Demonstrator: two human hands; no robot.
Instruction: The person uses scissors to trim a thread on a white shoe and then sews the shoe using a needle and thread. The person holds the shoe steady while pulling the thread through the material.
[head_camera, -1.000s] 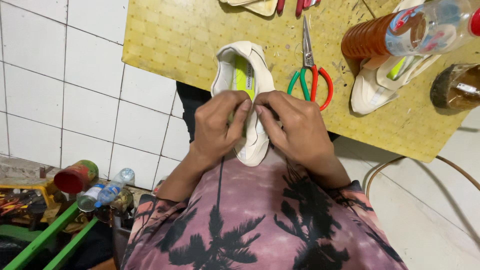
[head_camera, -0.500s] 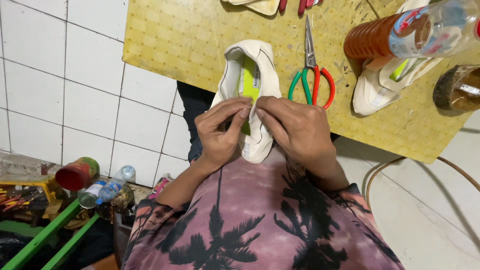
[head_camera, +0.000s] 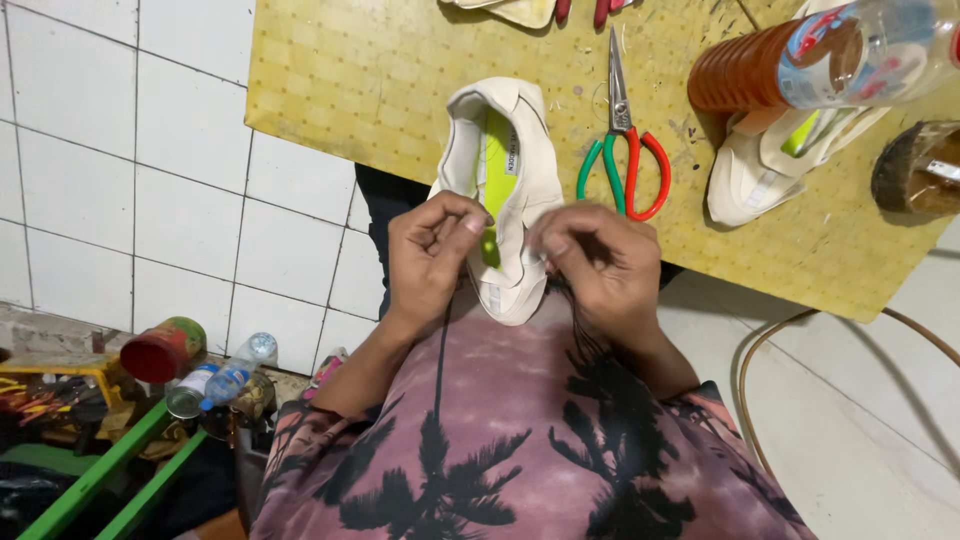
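The left hand (head_camera: 432, 258) and the right hand (head_camera: 598, 262) both grip the cream-white leather shoe with a bright yellow-green insole (head_camera: 503, 190); the fingers are closed on its two sides near the toe. The shoe lies at the near edge of the yellow patterned table (head_camera: 370, 90), toe toward the person. Just beside it on the right lie scissors with one green and one red handle (head_camera: 624, 150), and further right a second cream shoe (head_camera: 770, 165) under a plastic bottle with orange-brown liquid (head_camera: 800, 60).

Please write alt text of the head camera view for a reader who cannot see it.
Both hands, left hand and right hand, hold a cream shoe with a neon-yellow insole at the edge of a yellow table. Scissors lie beside it.
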